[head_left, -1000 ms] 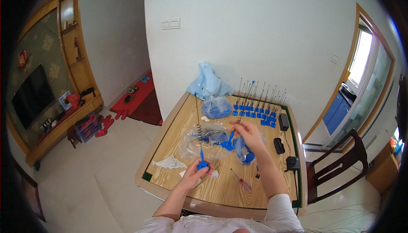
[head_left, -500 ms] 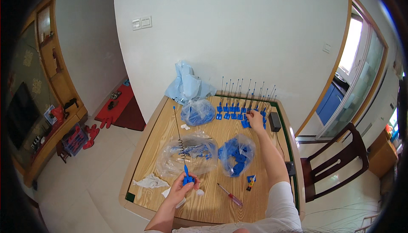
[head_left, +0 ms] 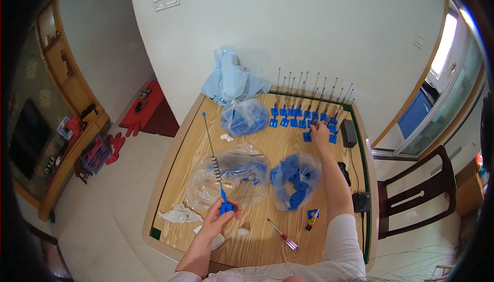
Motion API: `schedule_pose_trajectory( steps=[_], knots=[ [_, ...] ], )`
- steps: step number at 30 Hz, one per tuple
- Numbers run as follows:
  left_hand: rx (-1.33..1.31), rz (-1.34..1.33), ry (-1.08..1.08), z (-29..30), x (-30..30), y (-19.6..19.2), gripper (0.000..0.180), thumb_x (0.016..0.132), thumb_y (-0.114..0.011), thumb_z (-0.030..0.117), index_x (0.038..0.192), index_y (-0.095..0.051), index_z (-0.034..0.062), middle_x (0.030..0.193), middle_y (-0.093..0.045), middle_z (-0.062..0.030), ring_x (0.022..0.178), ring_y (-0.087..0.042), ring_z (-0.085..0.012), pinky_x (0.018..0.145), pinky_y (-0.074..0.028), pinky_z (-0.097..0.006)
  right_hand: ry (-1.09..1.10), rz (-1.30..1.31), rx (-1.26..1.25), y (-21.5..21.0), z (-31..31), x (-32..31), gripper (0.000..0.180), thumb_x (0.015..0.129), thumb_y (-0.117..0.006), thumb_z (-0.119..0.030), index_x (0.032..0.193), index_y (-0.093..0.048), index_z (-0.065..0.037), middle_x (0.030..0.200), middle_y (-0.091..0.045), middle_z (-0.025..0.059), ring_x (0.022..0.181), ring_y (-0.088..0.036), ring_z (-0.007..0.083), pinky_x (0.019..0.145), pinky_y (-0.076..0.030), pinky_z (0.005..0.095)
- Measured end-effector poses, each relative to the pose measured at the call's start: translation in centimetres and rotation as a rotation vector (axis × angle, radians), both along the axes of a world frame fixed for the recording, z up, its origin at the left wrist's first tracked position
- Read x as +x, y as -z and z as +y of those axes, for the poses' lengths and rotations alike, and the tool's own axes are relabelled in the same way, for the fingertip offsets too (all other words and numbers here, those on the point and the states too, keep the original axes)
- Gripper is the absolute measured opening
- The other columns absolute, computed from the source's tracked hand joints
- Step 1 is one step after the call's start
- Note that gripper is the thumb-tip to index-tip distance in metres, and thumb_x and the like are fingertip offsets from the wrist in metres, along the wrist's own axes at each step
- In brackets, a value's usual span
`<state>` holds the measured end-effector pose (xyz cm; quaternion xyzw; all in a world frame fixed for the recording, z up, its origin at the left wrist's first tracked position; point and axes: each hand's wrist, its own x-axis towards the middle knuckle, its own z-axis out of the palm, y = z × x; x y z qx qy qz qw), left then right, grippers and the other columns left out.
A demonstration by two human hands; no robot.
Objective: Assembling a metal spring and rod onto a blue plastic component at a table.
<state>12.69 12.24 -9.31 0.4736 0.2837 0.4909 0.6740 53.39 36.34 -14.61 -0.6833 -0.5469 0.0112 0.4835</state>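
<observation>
My left hand (head_left: pixel 215 221) is closed round the blue base of a spring-and-rod piece (head_left: pixel 217 171). Its black coil and thin blue-tipped rod stand up from my fingers, leaning slightly left. At the far right of the table, my right hand (head_left: pixel 321 134) has its fingers pinched together among several like pieces (head_left: pixel 294 112), standing in rows on blue square bases. What those fingers grip, if anything, is hidden. A loose-looking blue square part (head_left: pixel 307 137) lies just beside them.
On the wooden table (head_left: pixel 177 187) lie clear bags of blue parts (head_left: pixel 294 181), a screwdriver (head_left: pixel 284 235), a small glue tube (head_left: pixel 312 221) and crumpled tissue (head_left: pixel 180 214). A black box (head_left: pixel 349 134) stands right of the rows. A dark chair (head_left: pixel 419 192) is beside the table.
The view has shifted, so the tabletop sits differently in the picture. My left hand still holds its piece; my right hand stays at the front of the rows.
</observation>
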Motion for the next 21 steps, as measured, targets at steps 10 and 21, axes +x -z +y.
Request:
schedule_pose_trajectory(
  steps=[10, 21],
  knots=[
    [-0.030, -0.169, 0.064, 0.3, -0.5, -0.9, 0.025, 0.085, -0.051, 0.013, 0.106, -0.046, 0.0007, 0.092, -0.054, -0.0117, 0.080, -0.052, -0.0182, 0.071, -0.042, -0.030, 0.041, 0.021, -0.089, -1.3, -3.9, -0.2, 0.026, 0.074, -0.063, -0.016, 0.095, -0.060, -0.001, 0.063, -0.059, 0.0091, 0.063, -0.059, 0.0183, 0.062, -0.045, 0.0312],
    [-0.031, -0.397, 0.251, -1.7, -1.5, -2.8, 0.027, 0.082, -0.053, 0.017, 0.103, -0.045, 0.0017, 0.092, -0.053, -0.0125, 0.079, -0.052, -0.0207, 0.069, -0.041, -0.032, -0.240, 0.120, -0.250, -11.3, -15.4, -7.4, 0.018, 0.086, -0.051, -0.018, 0.090, -0.058, -0.002, 0.073, -0.057, 0.0080, 0.062, -0.051, 0.0135, 0.056, -0.039, 0.0283]
  ],
)
